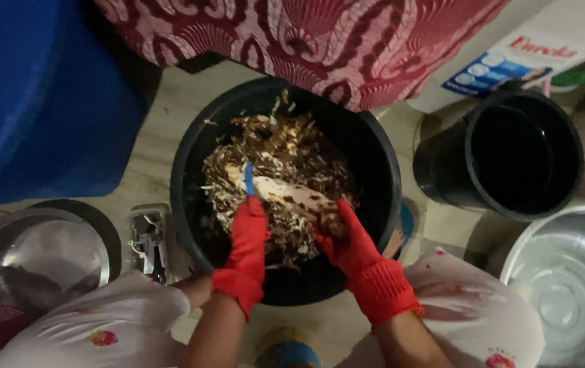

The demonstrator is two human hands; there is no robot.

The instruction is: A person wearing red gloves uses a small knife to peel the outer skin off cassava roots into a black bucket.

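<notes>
Here, seen from above, a person's two hands in red gloves worked over a large black bucket (pixel 187 170) at the centre of the frame. The left hand (pixel 250 228) was closed around a blue-handled peeler (pixel 248 178), its tip against a pale, long root (pixel 279 189). The right hand (pixel 337 235) was curled around the root's lower right end, holding it across the bucket's opening. Below the root, inside the bucket, lay a heap of brown and white peelings (pixel 286 146). The bucket stood on a light wooden floor (pixel 163 116). A smaller black bucket (pixel 510 153) stood at the right of the frame, and part of a metal basin holding water (pixel 572 279) showed at the lower right. At the lower left sat a shiny metal bowl (pixel 44 255). A blue container (pixel 40 95) filled the upper left, and red patterned cloth (pixel 320 34) hung along the top.
</notes>
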